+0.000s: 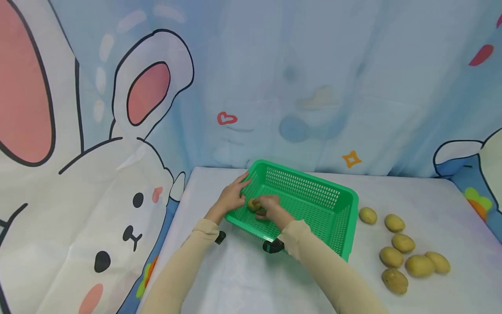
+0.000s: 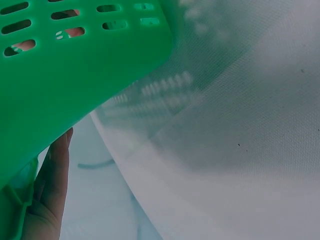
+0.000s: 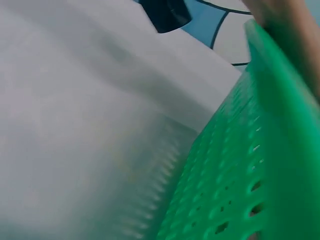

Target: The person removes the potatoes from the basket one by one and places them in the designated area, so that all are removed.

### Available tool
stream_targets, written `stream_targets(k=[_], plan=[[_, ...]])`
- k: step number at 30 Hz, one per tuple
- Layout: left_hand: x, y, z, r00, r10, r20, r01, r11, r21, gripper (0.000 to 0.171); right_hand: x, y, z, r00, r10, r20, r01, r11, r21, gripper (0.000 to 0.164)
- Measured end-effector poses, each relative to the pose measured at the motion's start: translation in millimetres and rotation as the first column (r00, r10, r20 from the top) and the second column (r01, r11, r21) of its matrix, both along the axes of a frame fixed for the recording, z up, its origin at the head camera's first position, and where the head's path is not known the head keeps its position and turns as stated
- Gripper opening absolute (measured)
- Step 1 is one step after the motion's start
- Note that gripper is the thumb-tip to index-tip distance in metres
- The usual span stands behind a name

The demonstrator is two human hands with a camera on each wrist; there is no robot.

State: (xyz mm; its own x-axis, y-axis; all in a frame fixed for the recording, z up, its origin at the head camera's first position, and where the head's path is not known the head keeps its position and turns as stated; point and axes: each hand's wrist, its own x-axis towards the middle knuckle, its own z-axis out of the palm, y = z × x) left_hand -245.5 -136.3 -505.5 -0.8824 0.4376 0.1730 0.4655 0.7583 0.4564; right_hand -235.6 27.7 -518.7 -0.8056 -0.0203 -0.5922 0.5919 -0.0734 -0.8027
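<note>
A green plastic basket [image 1: 302, 174] with slotted walls stands on the table, turned at an angle. At its left end my left hand [image 1: 231, 195] grips the rim, and the left wrist view shows fingers [image 2: 56, 185] along the outside of the basket wall [image 2: 80, 80]. My right hand [image 1: 272, 206] reaches down inside, near the left end, and pinches a small yellow potato [image 1: 251, 205] that its fingers partly cover. In the right wrist view the basket's side wall [image 3: 225, 175] fills the right part, and the potato is hidden.
Several loose potatoes [image 1: 392, 257] lie on the table to the right of the basket. The white-covered table [image 1: 235, 279] meets a blue printed curtain [image 1: 255, 78] behind. A cartoon rabbit cloth [image 1: 98, 209] hangs at the left. Dark wrist straps [image 1: 273, 246] sit by the basket's front edge.
</note>
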Motion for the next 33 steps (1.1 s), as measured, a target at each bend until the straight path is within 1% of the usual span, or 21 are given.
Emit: stream_targets(k=[4, 8, 11, 17, 25, 29, 33], plan=[[0.5, 0.8, -0.8, 1.0, 0.007, 0.003, -0.007, 1.0, -0.006, 0.062, 1.7, 0.7, -1.7, 1.0, -0.011, 0.009, 0.011, 1.0, 0.013, 0.053], [1.5, 1.0, -0.8, 1.0, 0.005, -0.01, -0.005, 1.0, 0.011, 0.062, 2.5, 1.4, -1.6, 1.0, -0.016, 0.011, 0.016, 1.0, 0.023, 0.052], [1.7, 1.1, 0.0, 1.0, 0.005, -0.018, -0.005, 1.0, 0.018, 0.063, 2.5, 2.4, 0.1, 1.0, -0.015, 0.017, 0.014, 1.0, 0.017, 0.052], [2.4, 1.1, 0.8, 1.0, 0.014, -0.008, -0.014, 1.0, 0.009, 0.063, 3.1, 4.4, 0.4, 1.0, -0.009, 0.019, 0.009, 1.0, 0.005, 0.049], [1.2, 1.0, -2.0, 1.0, 0.01, -0.002, -0.01, 1.0, -0.002, 0.063, 4.6, 2.0, -1.5, 1.0, 0.001, 0.007, -0.002, 0.999, 0.048, 0.054], [0.7, 0.1, -2.9, 1.0, -0.011, -0.015, 0.011, 0.999, 0.041, 0.063, 3.6, 0.0, -1.1, 1.0, -0.023, 0.01, 0.022, 0.998, 0.062, 0.053], [1.4, -1.7, -4.0, 0.999, -0.024, -0.044, 0.027, 0.997, 0.072, 0.062, 2.4, -1.3, -0.3, 0.999, -0.021, 0.024, 0.019, 0.998, 0.066, 0.054]])
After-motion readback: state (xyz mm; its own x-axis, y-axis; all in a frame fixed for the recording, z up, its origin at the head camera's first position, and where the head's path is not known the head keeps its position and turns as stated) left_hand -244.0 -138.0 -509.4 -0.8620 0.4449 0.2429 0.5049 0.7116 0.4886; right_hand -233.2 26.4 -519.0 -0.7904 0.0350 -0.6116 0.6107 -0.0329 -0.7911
